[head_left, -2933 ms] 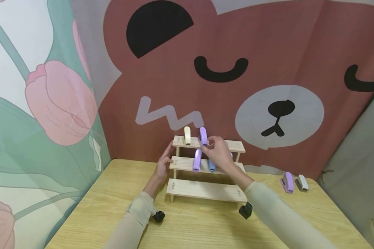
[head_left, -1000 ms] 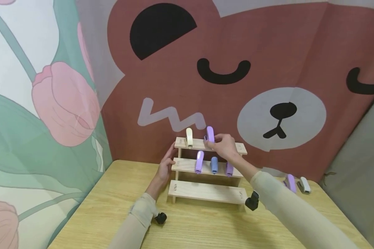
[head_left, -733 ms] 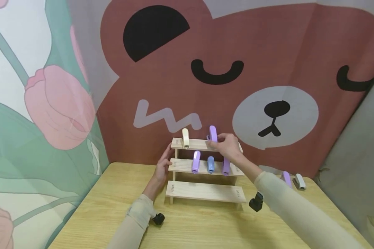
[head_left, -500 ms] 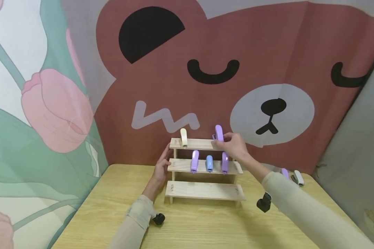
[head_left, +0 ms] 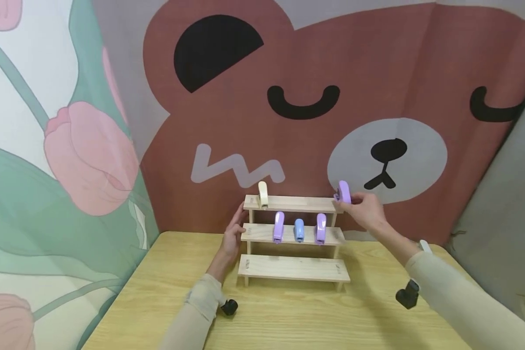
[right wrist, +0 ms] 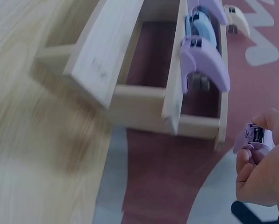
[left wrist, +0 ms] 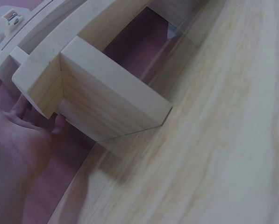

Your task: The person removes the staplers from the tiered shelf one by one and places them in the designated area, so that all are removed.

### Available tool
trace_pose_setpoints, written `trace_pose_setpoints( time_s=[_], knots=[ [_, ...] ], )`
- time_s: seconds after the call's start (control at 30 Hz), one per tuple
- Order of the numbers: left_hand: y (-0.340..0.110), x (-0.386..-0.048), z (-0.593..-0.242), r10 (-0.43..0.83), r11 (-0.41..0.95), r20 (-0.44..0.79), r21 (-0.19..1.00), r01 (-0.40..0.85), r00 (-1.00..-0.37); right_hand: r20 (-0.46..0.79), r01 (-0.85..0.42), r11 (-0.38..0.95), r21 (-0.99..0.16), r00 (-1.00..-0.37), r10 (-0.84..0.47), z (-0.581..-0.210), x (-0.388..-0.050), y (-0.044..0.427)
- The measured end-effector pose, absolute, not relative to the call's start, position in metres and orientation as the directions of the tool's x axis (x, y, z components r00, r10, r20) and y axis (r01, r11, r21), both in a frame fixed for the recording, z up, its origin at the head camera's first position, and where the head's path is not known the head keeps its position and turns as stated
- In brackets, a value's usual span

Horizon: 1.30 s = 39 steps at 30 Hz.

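Note:
My right hand (head_left: 364, 211) pinches a purple stapler (head_left: 343, 192) between thumb and fingers, just past the right end of the wooden stand's top tier. In the right wrist view that stapler (right wrist: 253, 136) is apart from the stand. My left hand (head_left: 233, 238) rests against the left side of the three-tier wooden stand (head_left: 293, 267), its thumb at the middle tier's end. A cream stapler (head_left: 263, 194) stands on the top tier at left. On the middle tier stand a purple stapler (head_left: 278, 227), a blue stapler (head_left: 299, 230) and another purple stapler (head_left: 321, 228).
A white stapler (head_left: 425, 246) on the yellow wood-grain table (head_left: 315, 316) shows partly behind my right sleeve (head_left: 459, 296). Behind the table hangs a brown bear-print cloth (head_left: 227, 126). A flower-print cloth (head_left: 87, 160) is at the left.
My right hand has carried the purple stapler rightward along the top tier and past its right end. The left hand stays at the stand. My right arm now hides the purple stapler on the table.

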<state>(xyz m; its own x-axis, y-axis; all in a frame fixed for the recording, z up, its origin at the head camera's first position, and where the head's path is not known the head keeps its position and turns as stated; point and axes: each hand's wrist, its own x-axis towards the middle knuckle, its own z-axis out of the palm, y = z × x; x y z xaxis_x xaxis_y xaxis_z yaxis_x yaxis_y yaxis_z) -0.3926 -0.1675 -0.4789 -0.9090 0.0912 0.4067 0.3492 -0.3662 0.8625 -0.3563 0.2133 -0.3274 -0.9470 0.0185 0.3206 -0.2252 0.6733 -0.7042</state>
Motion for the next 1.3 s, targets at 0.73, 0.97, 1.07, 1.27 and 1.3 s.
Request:
trace_pose_setpoints(
  time_s=[0.73,0.97,1.07,1.27,1.3],
  knots=[
    [-0.166,-0.391,-0.476,0.096,-0.35,0.398,0.871,0.343,-0.912,0.294,-0.111,0.785,-0.609,-0.951,0.094,-0.376,-0.339,0.298],
    [-0.166,-0.391,-0.477,0.094,-0.368,0.407,0.863,0.348,-0.909,0.316,-0.129,0.791,-0.598,-0.945,0.085,-0.404,-0.336,0.316],
    [-0.166,-0.392,-0.478,0.098,-0.377,0.411,0.858,0.349,-0.906,0.308,-0.124,0.797,-0.591,-0.948,0.081,-0.417,-0.336,0.323],
    [-0.166,-0.393,-0.479,0.092,-0.375,0.419,0.855,0.358,-0.903,0.3,-0.108,0.813,-0.572,-0.95,0.086,-0.438,-0.337,0.332],
    [-0.166,-0.393,-0.479,0.092,-0.375,0.419,0.855,0.359,-0.903,0.31,-0.114,0.819,-0.563,-0.947,0.081,-0.441,-0.338,0.333]
  ],
)
